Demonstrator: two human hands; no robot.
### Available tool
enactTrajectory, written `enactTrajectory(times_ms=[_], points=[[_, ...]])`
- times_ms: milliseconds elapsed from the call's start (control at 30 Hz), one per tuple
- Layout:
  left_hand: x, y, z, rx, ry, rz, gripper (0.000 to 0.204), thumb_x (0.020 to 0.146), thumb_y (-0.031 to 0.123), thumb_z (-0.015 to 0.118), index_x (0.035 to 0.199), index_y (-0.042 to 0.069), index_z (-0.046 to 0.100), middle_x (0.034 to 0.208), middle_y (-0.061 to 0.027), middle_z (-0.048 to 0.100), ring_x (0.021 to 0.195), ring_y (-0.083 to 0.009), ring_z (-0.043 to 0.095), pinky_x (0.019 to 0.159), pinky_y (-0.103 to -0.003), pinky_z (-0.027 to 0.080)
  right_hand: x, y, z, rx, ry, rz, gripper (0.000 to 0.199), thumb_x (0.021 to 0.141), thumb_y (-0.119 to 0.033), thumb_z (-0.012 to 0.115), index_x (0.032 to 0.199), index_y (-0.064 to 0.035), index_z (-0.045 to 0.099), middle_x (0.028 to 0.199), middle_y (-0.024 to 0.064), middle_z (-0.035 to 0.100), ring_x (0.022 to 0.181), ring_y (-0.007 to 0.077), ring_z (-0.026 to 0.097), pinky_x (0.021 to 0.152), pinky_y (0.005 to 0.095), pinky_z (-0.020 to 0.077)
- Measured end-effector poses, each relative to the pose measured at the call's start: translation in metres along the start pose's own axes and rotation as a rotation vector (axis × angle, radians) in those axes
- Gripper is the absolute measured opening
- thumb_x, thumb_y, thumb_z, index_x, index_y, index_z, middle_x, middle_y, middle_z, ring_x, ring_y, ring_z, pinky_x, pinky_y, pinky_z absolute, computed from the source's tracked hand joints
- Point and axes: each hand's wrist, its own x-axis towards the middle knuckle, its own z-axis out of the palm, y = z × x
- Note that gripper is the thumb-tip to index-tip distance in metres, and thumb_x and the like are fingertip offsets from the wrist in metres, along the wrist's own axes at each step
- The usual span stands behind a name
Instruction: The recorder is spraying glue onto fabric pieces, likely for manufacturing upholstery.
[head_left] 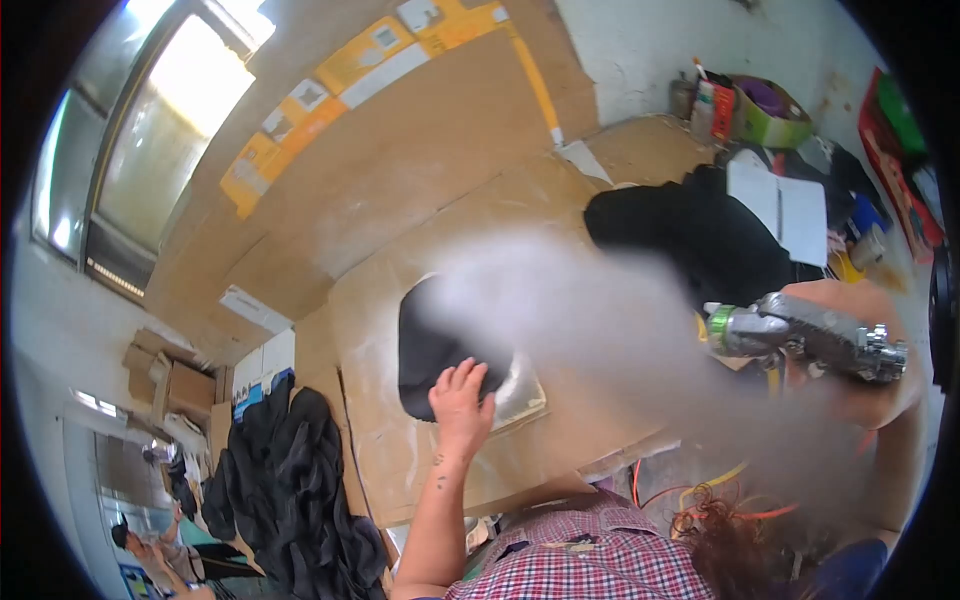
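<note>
Two hands are at work. I see the left hand (461, 397) spread flat, fingers pressing the lower edge of a black fabric piece (432, 352) that lies on a cardboard sheet (400, 450). The right hand (850, 345) is clenched around a metal spray gun (800, 335), with a white spray cloud (560, 300) over the fabric.

Cardboard-covered table (420, 200) w/ black fabric (435, 350).
</note>
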Motion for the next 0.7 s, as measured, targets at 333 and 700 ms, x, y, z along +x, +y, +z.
enactTrajectory(times_ms=[333,700], points=[[-0.008,0.005,0.003,-0.099,0.041,0.023,0.043,0.071,0.017,0.065,0.112,0.01,0.055,0.121,-0.0081,0.052,0.113,-0.0301,0.042,0.089,-0.044,0.033,0.045,-0.055,0.065,-0.284,-0.183,-0.192,0.056,0.062,-0.007,0.066,0.115,0.0053,0.051,0.077,0.0106,0.063,0.059,0.0128,0.06,0.055,0.0243,0.0469],[-0.089,-0.098,-0.055,-0.561,0.336,-0.112,0.017,0.074,0.003,0.061,0.092,0.004,0.062,0.094,-0.011,0.063,0.095,-0.0285,0.057,0.086,-0.036,0.043,0.056,-0.114,0.209,-0.261,-0.037,0.004,0.048,0.067,-0.003,0.064,0.114,0.0015,0.055,0.086,0.0072,0.064,0.072,0.0101,0.057,0.065,0.0242,0.0457]])
